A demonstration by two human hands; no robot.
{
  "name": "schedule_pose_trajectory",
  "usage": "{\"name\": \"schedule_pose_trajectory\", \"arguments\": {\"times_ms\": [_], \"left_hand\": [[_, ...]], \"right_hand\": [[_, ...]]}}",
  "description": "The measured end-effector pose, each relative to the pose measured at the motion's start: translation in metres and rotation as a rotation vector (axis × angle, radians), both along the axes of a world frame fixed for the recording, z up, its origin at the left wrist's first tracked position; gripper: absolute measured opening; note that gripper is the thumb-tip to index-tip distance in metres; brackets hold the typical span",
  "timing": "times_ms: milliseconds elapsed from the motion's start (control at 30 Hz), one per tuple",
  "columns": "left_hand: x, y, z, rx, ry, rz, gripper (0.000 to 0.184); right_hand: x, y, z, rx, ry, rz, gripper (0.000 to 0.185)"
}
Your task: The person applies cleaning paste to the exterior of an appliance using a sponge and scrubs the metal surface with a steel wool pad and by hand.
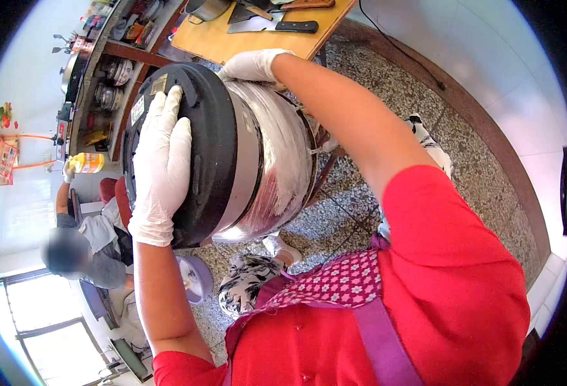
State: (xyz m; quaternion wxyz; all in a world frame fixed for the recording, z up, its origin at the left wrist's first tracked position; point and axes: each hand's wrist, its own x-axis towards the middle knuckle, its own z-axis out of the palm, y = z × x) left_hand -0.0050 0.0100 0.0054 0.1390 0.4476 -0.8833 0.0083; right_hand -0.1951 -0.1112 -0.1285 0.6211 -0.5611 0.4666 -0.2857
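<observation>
- Red cloth shirt [425,219] is nearest, in the head view, with a purple apron with white flowers [335,280] over its front.
- Just past it is a big, round, silver drum with a black plastic end [264,161]. It sits between the two hands, near the table. I cannot tell if it stands straight or leans.
- The left hand in a white glove [161,167] lies flat on the black end. Its fingers are straight and do not curl around anything.
- The right hand in a white glove [251,66] is at the drum's far side, close to where black meets silver. Its fingertips are hidden, so I cannot tell if it grips.
- Beyond that is a yellow-brown wooden table [213,42]. On it are a knife with a black handle [296,26] and a silver metal pot [207,9].
- Below the drum, a round lilac bucket [200,276] is on the grey speckled floor [354,219].
- Off to the left, another person in grey clothes [107,270] holds up a yellow bottle [89,163].
</observation>
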Motion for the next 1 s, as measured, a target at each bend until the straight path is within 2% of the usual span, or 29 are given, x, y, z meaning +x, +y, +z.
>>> {"name": "schedule_pose_trajectory", "arguments": {"times_ms": [100, 167, 200, 267, 300, 333, 367, 400, 467, 533, 600, 633, 667, 700, 733, 767, 800, 867, 933, 1000], "left_hand": [[-0.002, -0.001, 0.001, 0.016, -0.003, 0.017, 0.046], [0.0, -0.004, 0.0, -0.005, -0.011, 0.016, 0.046], [0.0, -0.004, 0.0, -0.024, -0.025, 0.0, 0.046], [0.0, -0.006, -0.001, -0.032, -0.026, -0.017, 0.046], [0.0, -0.006, -0.002, -0.039, -0.028, -0.021, 0.047], [0.0, -0.006, -0.001, -0.046, -0.032, -0.025, 0.047], [0.001, -0.007, -0.002, -0.046, -0.034, -0.029, 0.047], [0.002, -0.007, -0.002, -0.045, -0.029, -0.035, 0.047], [0.002, -0.009, -0.002, -0.031, -0.028, -0.021, 0.048], [0.003, -0.009, -0.001, -0.014, -0.034, -0.014, 0.049], [0.004, -0.012, -0.002, -0.031, -0.036, -0.026, 0.05], [0.005, -0.012, -0.002, -0.033, -0.038, -0.022, 0.05], [0.005, -0.013, -0.002, -0.031, -0.043, -0.019, 0.05], [0.004, -0.014, -0.003, -0.026, -0.048, -0.018, 0.051], [0.004, -0.016, -0.005, -0.022, -0.05, -0.019, 0.051], [0.006, -0.019, -0.006, -0.022, -0.044, -0.028, 0.05], [0.007, -0.019, -0.006, -0.024, -0.036, -0.037, 0.05], [0.005, -0.016, -0.006, -0.027, -0.032, -0.028, 0.05], [0.004, -0.015, -0.005, -0.008, -0.006, -0.026, 0.05], [0.003, -0.015, -0.004, -0.008, -0.019, -0.02, 0.049]], "right_hand": [[-0.001, -0.008, -0.013, -0.152, 0.127, 0.011, 0.046], [-0.006, 0.015, -0.023, -0.038, -0.129, -0.087, 0.045], [-0.006, 0.038, -0.026, -0.081, -0.147, -0.184, 0.048], [-0.019, 0.068, -0.059, -0.658, 0.152, -0.275, 0.052], [-0.013, 0.109, -0.046, -0.382, -0.129, -0.4, 0.048], [0.002, 0.136, -0.062, -0.669, -0.034, -0.63, 0.034], [0.011, 0.173, -0.053, -0.715, -0.015, -0.703, 0.035], [0.029, 0.201, -0.06, -0.733, -0.034, -0.779, 0.045], [0.058, 0.246, -0.072, -0.769, 0.091, -0.778, 0.059], [0.065, 0.244, -0.061, -0.785, 0.129, -0.843, 0.058], [0.043, 0.201, -0.051, -0.856, 0.137, -0.831, 0.055], [0.03, 0.177, -0.036, -0.795, 0.045, -0.775, 0.044], [0.014, 0.149, -0.032, -0.828, 0.102, -0.657, 0.036], [0.001, 0.115, -0.03, -0.804, 0.166, -0.502, 0.035], [-0.008, 0.083, -0.028, -0.771, 0.204, -0.331, 0.042], [-0.009, 0.055, -0.029, -0.629, 0.148, -0.2, 0.046], [-0.006, 0.05, -0.02, -0.451, 0.108, -0.176, 0.047], [-0.001, 0.062, -0.02, -0.588, 0.214, -0.304, 0.045], [0.006, 0.122, -0.011, -0.708, 0.223, -0.457, 0.037], [0.03, 0.185, -0.022, -0.995, 0.116, -0.716, 0.042]]}}
